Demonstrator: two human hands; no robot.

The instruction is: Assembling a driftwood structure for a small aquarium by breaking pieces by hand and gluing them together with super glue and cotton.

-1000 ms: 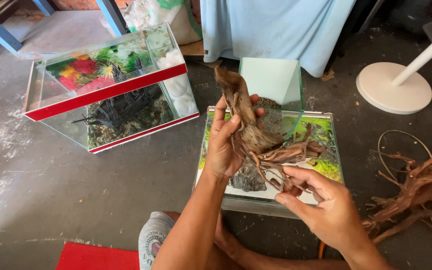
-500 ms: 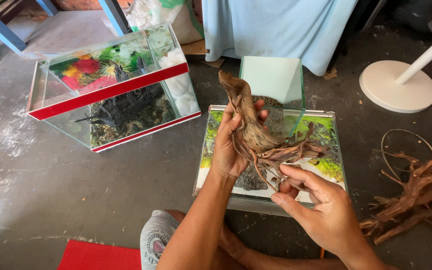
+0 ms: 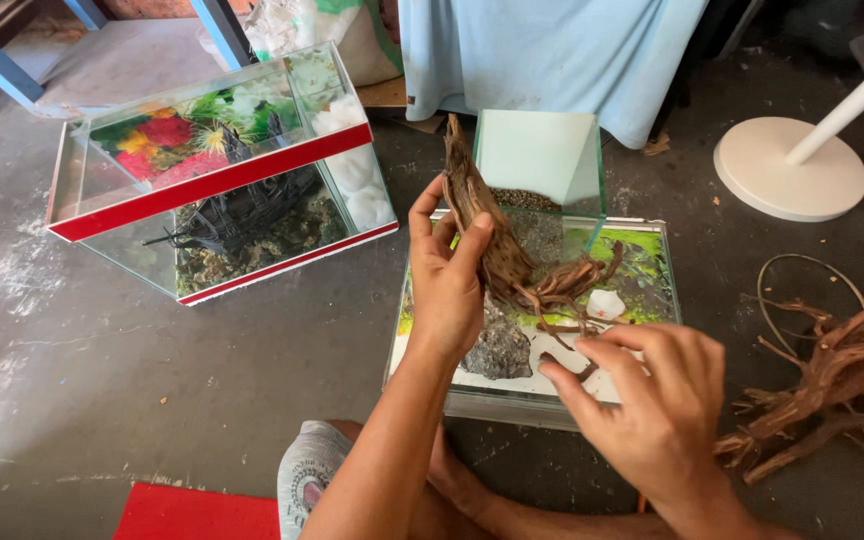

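Compared with a second before, the driftwood piece (image 3: 497,240) had been turned more upright in the left hand (image 3: 445,282), whose fingers (image 3: 475,245) were wrapped round its thick trunk. The right hand (image 3: 657,400) had shifted a little, its fingers (image 3: 577,385) spread loose and only touching the thin root ends, so the wood looked as though it was being tried for fit. Its long axis ran from up and left of the gripping fingers down toward the right, roots trailing over the small glass tank (image 3: 552,405) on the floor (image 3: 202,400), above a grey rock (image 3: 497,352).
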